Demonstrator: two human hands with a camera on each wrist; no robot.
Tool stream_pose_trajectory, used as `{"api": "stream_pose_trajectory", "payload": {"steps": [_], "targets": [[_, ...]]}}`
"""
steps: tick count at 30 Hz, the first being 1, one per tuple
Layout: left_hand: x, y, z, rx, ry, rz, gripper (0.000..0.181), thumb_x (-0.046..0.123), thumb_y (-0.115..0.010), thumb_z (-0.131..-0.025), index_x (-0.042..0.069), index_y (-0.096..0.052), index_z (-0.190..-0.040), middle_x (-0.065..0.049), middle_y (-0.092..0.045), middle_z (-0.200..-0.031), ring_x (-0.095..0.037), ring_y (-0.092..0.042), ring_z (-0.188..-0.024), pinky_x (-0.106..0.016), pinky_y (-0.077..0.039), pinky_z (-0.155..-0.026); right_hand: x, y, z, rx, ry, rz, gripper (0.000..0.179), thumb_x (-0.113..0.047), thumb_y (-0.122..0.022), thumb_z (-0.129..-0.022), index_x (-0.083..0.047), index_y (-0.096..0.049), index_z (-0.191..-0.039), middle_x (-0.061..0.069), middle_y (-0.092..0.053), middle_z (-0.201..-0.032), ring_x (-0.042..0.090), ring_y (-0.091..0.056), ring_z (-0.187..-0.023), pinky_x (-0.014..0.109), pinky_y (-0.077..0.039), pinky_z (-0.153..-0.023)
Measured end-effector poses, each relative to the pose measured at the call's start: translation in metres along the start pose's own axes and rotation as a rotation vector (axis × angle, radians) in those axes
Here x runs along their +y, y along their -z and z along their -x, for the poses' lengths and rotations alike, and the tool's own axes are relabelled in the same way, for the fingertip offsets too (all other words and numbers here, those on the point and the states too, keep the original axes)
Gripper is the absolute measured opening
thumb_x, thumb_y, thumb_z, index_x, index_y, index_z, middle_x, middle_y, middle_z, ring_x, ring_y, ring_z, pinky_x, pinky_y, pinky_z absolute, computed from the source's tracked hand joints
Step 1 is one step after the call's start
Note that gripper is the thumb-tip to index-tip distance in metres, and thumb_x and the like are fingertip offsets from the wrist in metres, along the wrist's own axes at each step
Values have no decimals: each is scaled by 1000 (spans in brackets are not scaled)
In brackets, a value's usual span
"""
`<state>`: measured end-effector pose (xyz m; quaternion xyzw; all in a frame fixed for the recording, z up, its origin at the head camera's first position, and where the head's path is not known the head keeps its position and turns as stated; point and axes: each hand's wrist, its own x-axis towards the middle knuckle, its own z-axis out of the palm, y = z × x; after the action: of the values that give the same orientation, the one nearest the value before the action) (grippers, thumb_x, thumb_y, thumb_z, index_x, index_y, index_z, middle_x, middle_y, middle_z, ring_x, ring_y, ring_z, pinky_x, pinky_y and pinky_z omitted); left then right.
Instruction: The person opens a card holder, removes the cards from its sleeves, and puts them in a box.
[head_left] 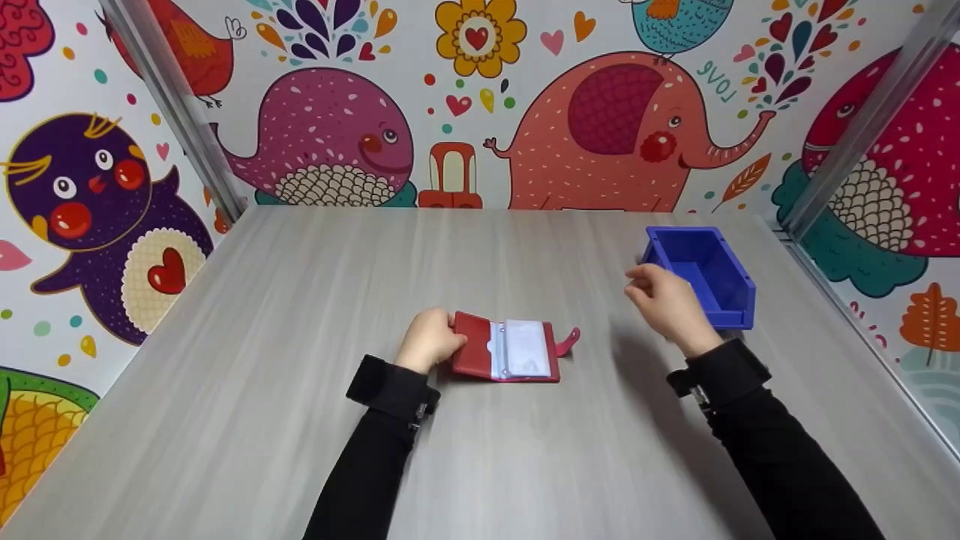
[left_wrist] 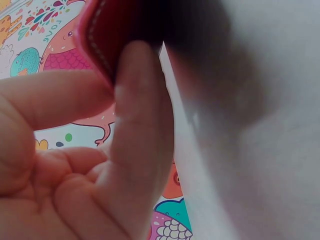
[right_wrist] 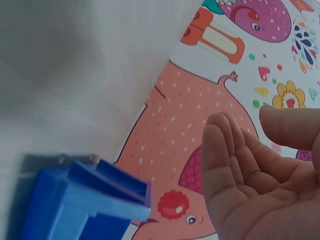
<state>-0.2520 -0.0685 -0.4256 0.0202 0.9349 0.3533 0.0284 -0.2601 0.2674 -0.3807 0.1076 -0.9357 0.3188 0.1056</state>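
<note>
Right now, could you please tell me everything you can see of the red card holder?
The red card holder looks like leather, with pale stitching along its edge. It lies open on the table, left cover slightly raised, showing a whitish, plastic-looking insert on the right. A pinkish-red strap curves out beyond the right edge. The left hand pinches the left cover's edge.
</note>
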Motion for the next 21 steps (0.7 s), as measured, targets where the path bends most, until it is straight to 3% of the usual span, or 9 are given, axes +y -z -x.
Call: {"api": "stream_pose_trajectory", "payload": {"steps": [12,21], "targets": [[1,1,1,10,2,1,10,6,-71,-81,-2,-64,-80,-11,-65,-82,-23,-56,-77,-37,-50,-76,-13,-25,5,-45,71,-45,24,-4,-61,-95,10,-63,-114,22,-68,-100,37,-65,-94,50,-50,-85],[0,0,0,4,4,19,9,5,-71,-81,-1,-65,-79,-9,-64,-80,-22,-55,-76,-34,-49,-73,-23,-51,8,-159,116,-85,25,-2,-61,-94,13,-62,-114,24,-67,-103,37,-65,-97,50,-51,-87]]}}
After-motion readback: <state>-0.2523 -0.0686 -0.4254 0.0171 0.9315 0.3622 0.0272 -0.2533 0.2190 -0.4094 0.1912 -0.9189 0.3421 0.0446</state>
